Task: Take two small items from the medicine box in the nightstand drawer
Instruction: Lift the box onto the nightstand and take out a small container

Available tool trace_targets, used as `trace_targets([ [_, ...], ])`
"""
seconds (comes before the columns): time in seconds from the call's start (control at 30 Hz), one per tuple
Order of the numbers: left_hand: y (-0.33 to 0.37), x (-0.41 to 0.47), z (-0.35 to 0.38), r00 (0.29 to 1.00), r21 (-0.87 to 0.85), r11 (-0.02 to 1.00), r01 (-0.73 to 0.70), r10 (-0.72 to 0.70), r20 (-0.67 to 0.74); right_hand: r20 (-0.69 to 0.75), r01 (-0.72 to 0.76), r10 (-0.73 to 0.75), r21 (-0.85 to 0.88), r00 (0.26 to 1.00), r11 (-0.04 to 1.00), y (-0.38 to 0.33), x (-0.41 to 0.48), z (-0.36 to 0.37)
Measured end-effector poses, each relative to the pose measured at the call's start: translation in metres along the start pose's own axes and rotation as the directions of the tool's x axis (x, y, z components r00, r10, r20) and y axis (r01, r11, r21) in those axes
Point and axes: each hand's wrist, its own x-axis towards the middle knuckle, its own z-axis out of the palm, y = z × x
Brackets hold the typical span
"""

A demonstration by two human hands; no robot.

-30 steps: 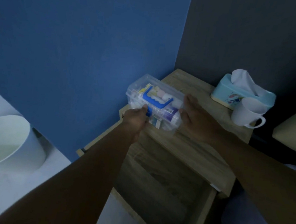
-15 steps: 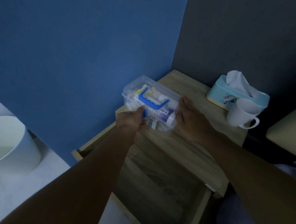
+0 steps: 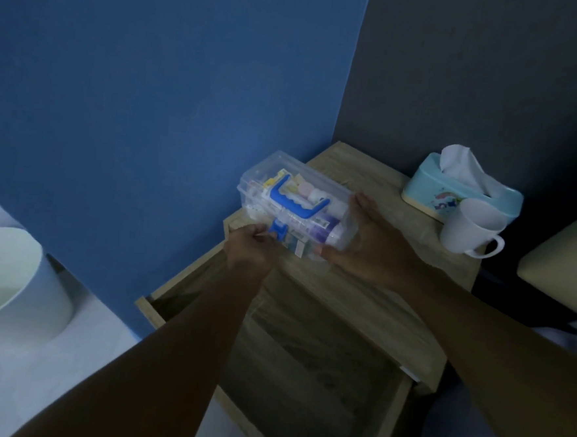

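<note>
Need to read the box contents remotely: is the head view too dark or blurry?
Head view: dim, bluish, soft; clear plastic medicine box with blue handle shows colours, no legible labels; open wooden drawer interior shadowed; wide-angle bends the edges.

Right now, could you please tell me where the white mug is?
The white mug stands at the right end of the nightstand top, directly in front of the tissue box, to the right of the right hand.
</note>
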Motion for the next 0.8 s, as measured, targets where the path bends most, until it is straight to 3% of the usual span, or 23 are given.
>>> trace_targets([
  [0.13, 0.006, -0.005, -0.008, 0.977, 0.261, 0.945, -0.197, 0.211, -0.030, -0.037, 0.026, -0.026, -0.004, 0.999, 1.000, 0.000, -0.001, 0.002],
  [0.27, 0.005, -0.007, -0.019, 0.911, 0.449, 0.801, -0.397, 0.401, 0.090, -0.026, 0.000, 0.001, 0.051, 1.000, 0.999, -0.003, -0.002, -0.006],
  [0.47, -0.002, -0.006, -0.030, 0.899, 0.685, 0.585, -0.434, 0.323, 0.295, -0.066, -0.014, 0.034, 0.273, 0.997, 0.962, -0.012, 0.000, -0.035],
  [0.67, 0.011, -0.002, -0.031, 0.779, 0.701, 0.375, -0.607, 0.458, 0.429, -0.019, -0.039, 0.057, 0.528, 0.998, 0.849, -0.007, 0.009, -0.070],
  [0.8, 0.018, 0.005, -0.028, 0.717, 0.720, 0.168, -0.673, 0.388, 0.579, -0.283, 0.074, 0.111, 0.569, 0.953, 0.819, 0.002, 0.021, -0.088],
])
